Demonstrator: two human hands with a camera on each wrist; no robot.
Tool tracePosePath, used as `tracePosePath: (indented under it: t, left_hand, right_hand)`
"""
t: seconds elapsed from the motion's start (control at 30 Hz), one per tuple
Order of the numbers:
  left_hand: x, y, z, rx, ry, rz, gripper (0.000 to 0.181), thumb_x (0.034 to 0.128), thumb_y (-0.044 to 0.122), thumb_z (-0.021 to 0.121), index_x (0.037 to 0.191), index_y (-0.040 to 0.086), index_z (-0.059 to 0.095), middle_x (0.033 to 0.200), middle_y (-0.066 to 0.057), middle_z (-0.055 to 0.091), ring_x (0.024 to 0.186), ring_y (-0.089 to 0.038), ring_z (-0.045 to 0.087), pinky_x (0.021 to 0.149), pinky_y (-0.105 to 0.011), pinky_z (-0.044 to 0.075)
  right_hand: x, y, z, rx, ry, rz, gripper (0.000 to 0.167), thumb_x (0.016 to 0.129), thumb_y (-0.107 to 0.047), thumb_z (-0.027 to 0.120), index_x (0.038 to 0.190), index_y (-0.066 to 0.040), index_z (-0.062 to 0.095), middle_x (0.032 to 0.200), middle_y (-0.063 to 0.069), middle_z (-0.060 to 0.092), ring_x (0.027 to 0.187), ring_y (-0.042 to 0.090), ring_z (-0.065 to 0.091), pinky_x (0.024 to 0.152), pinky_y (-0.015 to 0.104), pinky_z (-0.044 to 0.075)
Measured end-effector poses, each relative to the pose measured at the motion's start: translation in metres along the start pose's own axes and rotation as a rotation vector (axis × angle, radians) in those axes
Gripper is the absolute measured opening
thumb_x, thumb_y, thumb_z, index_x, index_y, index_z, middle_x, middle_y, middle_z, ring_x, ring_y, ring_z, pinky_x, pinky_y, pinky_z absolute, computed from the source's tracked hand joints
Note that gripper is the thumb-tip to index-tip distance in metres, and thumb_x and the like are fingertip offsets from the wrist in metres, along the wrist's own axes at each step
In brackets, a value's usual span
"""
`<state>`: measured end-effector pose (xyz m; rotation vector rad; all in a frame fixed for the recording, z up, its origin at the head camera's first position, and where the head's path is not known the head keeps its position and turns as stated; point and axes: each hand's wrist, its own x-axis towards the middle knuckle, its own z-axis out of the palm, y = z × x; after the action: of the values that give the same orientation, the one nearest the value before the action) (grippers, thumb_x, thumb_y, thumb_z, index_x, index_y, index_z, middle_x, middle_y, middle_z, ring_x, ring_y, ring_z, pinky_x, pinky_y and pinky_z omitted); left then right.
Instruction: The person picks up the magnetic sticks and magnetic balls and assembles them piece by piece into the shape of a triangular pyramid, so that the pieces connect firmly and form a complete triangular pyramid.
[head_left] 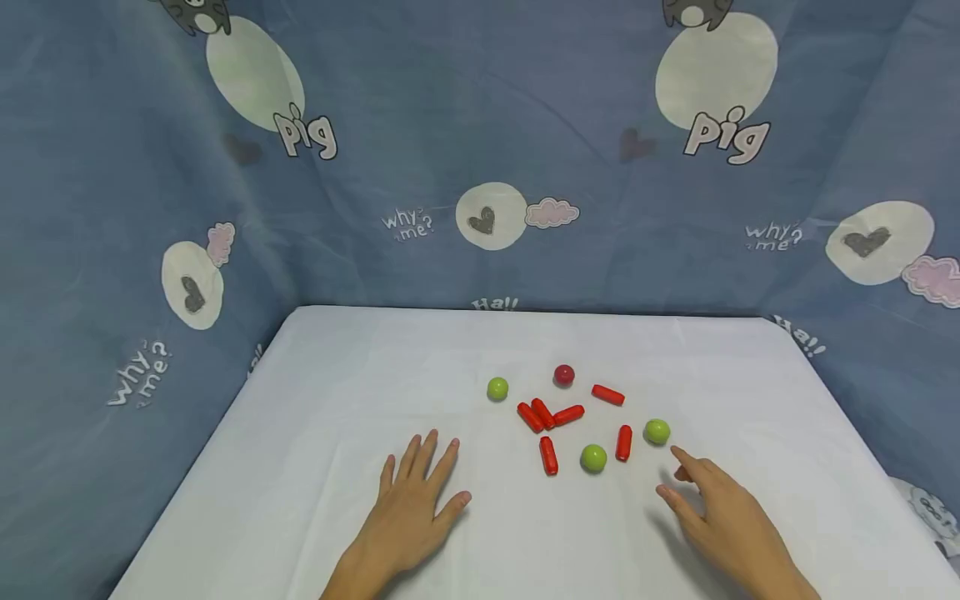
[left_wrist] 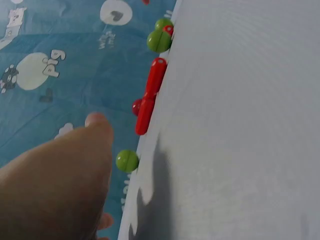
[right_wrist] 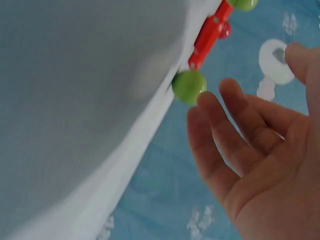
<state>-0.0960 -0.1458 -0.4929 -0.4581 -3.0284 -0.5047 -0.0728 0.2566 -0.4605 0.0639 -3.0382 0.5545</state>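
My left hand (head_left: 408,512) hovers palm down over the white table, fingers spread, holding nothing. To the right, my right hand (head_left: 731,521) hangs above the table with fingers slightly bent and thumb apart. Its fingertips are near a green ball (head_left: 657,432) but look apart from it. Another green ball (head_left: 593,458) lies between two short red sticks, one on its left (head_left: 549,456) and one on its right (head_left: 624,443). Farther back, three red sticks (head_left: 543,414) lie close together. A third green ball (head_left: 497,388), a dark red ball (head_left: 564,376) and a red stick (head_left: 608,395) lie behind them.
A white cloth covers the table (head_left: 360,367). Behind and beside it hangs a blue printed curtain (head_left: 420,100) with hearts, clouds and lettering. The balls and sticks are grouped right of the table's middle, beyond both hands.
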Motion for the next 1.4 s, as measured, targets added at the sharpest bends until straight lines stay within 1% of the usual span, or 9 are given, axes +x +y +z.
tracePosePath:
  t: [0.23,0.43,0.53,0.6,0.7,0.77,0.87,1.13,1.4]
  left_hand:
    - [0.011,-0.003,0.002,0.020,0.003,0.002,0.067,0.1041,0.056,0.046,0.161,0.024,0.032,0.163,-0.015,0.035,0.152,-0.041,0.029,0.115,-0.070,0.028]
    - [0.034,-0.001,-0.002,0.020,0.052,0.014,0.067,0.1019,0.050,0.055,0.157,0.015,0.040,0.136,-0.013,0.054,0.129,-0.030,0.049,0.098,-0.052,0.044]
    - [0.049,0.001,-0.005,-0.033,0.064,-0.009,0.066,0.1012,0.046,0.059,0.155,0.011,0.043,0.123,-0.012,0.059,0.116,-0.028,0.054,0.091,-0.047,0.048]
    - [0.057,0.003,-0.006,-0.069,0.070,-0.030,0.064,0.1010,0.045,0.059,0.153,0.011,0.044,0.122,-0.013,0.062,0.115,-0.031,0.058,0.092,-0.048,0.051]
    - [0.068,0.005,-0.005,-0.135,0.055,-0.056,0.062,0.1006,0.042,0.061,0.152,0.010,0.045,0.105,-0.007,0.065,0.095,-0.024,0.063,0.081,-0.042,0.053]
    - [0.074,0.005,-0.004,-0.183,0.043,-0.060,0.061,0.1004,0.040,0.062,0.151,0.009,0.046,0.092,-0.001,0.063,0.081,-0.016,0.060,0.072,-0.035,0.051]
    - [0.084,0.004,-0.001,-0.256,0.023,-0.054,0.060,0.1003,0.037,0.063,0.150,0.008,0.047,0.079,0.007,0.054,0.065,-0.008,0.047,0.061,-0.027,0.041]
    - [0.101,0.006,0.004,-0.325,-0.009,-0.092,0.061,0.0995,0.037,0.064,0.150,0.009,0.046,0.078,0.007,0.058,0.063,-0.009,0.050,0.060,-0.027,0.042]
    - [0.122,0.009,0.007,-0.373,0.014,-0.104,0.058,0.1003,0.035,0.064,0.148,0.006,0.048,0.077,0.006,0.064,0.063,-0.008,0.055,0.060,-0.027,0.044]
  right_hand:
    - [0.014,-0.017,0.004,0.063,-0.042,0.041,0.058,0.094,-0.040,0.073,0.137,-0.003,0.062,0.096,-0.001,0.072,0.084,0.016,0.066,0.080,0.045,0.059]
    - [0.024,-0.026,0.008,0.086,0.010,0.051,0.050,0.093,-0.034,0.075,0.129,-0.002,0.067,0.082,-0.003,0.072,0.075,0.010,0.064,0.069,0.033,0.055]
    - [0.028,-0.029,0.009,0.101,0.018,0.054,0.049,0.093,-0.032,0.076,0.129,-0.001,0.068,0.081,-0.003,0.072,0.074,0.010,0.064,0.068,0.031,0.053]
    - [0.030,-0.031,0.010,0.105,0.011,0.058,0.049,0.093,-0.032,0.076,0.130,-0.001,0.067,0.081,-0.003,0.073,0.074,0.010,0.064,0.068,0.031,0.053]
    - [0.033,-0.032,0.012,0.101,-0.005,0.066,0.049,0.093,-0.031,0.076,0.129,0.000,0.067,0.081,-0.002,0.073,0.072,0.010,0.062,0.066,0.030,0.052]
    - [0.034,-0.033,0.014,0.095,-0.005,0.067,0.048,0.092,-0.029,0.076,0.129,0.000,0.067,0.081,-0.001,0.073,0.071,0.010,0.061,0.065,0.029,0.052]
    - [0.036,-0.034,0.014,0.089,0.004,0.063,0.047,0.092,-0.027,0.077,0.127,0.001,0.068,0.079,0.000,0.073,0.067,0.010,0.059,0.062,0.026,0.049]
    - [0.042,-0.037,0.017,0.094,-0.003,0.067,0.047,0.091,-0.026,0.078,0.125,0.004,0.068,0.076,0.001,0.072,0.063,0.010,0.056,0.057,0.021,0.045]
    - [0.049,-0.040,0.020,0.065,-0.017,0.067,0.045,0.090,-0.025,0.079,0.120,0.006,0.068,0.068,0.000,0.066,0.060,0.011,0.055,0.056,0.023,0.046]
